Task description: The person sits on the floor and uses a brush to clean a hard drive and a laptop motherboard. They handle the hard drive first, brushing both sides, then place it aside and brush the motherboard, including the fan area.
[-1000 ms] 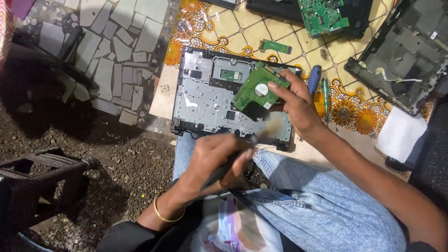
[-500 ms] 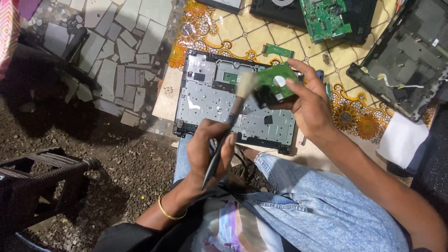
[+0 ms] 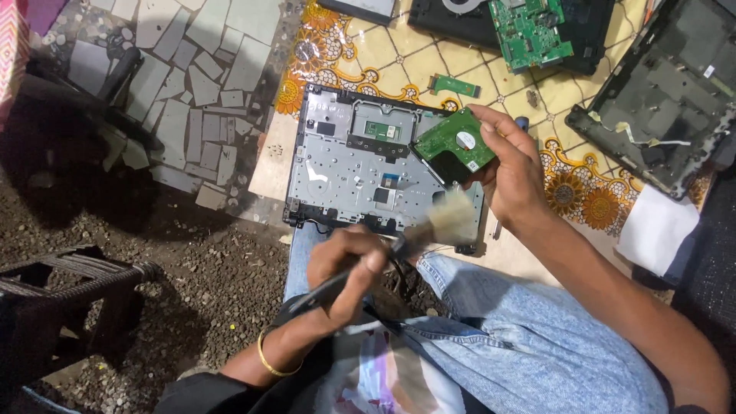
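Note:
My right hand (image 3: 510, 165) holds a small hard drive (image 3: 454, 146) with its green circuit board facing up, tilted above the right end of a grey metal laptop chassis (image 3: 345, 172). My left hand (image 3: 345, 268) grips the black handle of a paintbrush (image 3: 429, 226); its pale bristles are blurred just below the drive, over the chassis's lower right corner. The chassis rests across my knees, which are in blue jeans (image 3: 521, 337). A gold bangle sits on my left wrist.
A dark laptop shell (image 3: 667, 92) with loose wires lies at the right. A green circuit board (image 3: 530, 29) rests on another black casing at the top. A small green board (image 3: 455, 84) and white cloth (image 3: 655, 230) lie on the patterned tiles. Gravel and a black stool (image 3: 69, 284) sit left.
The brush swept up to the drive and has come back down and right, below it. My right hand tilted the drive slightly and kept it over the chassis.

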